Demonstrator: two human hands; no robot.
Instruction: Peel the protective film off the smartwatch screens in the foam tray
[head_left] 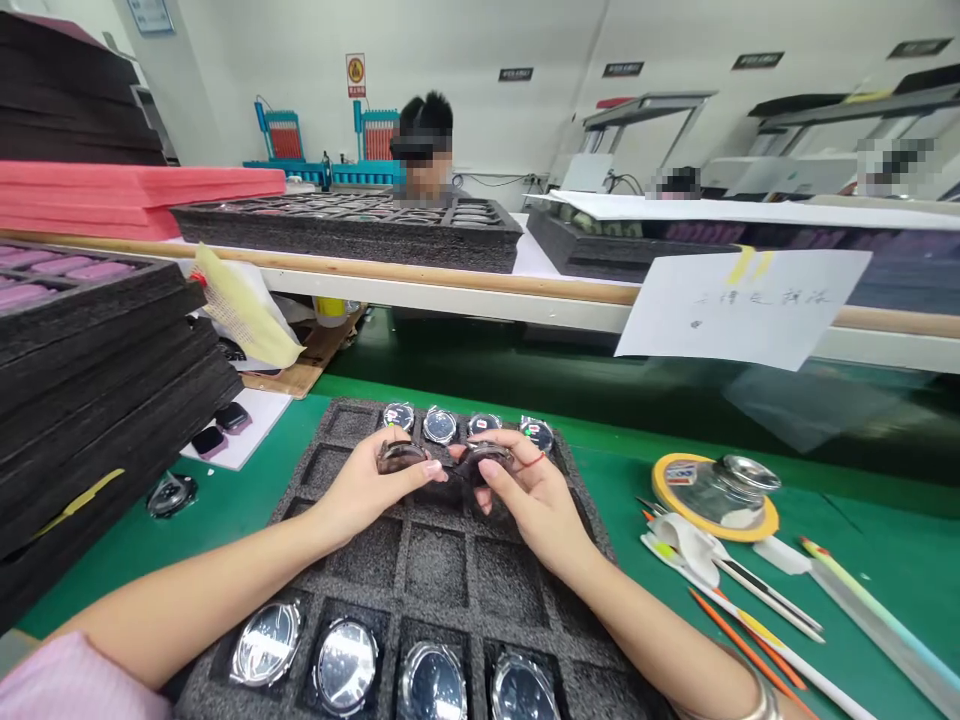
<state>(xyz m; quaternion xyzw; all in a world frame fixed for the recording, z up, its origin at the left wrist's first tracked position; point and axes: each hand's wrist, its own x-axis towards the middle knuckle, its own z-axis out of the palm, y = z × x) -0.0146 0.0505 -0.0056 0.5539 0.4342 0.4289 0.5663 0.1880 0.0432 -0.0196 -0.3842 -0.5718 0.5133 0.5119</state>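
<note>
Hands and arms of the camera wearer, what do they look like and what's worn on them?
The left hand is gloveless, with a pale pink sleeve farther up. The right hand, also gloveless, wears a thin red band, with a silvery bracelet farther up.

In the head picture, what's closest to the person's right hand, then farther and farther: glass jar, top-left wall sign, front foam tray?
1. Front foam tray: just below the right hand.
2. Glass jar: off to the right.
3. Top-left wall sign: far back.
</note>
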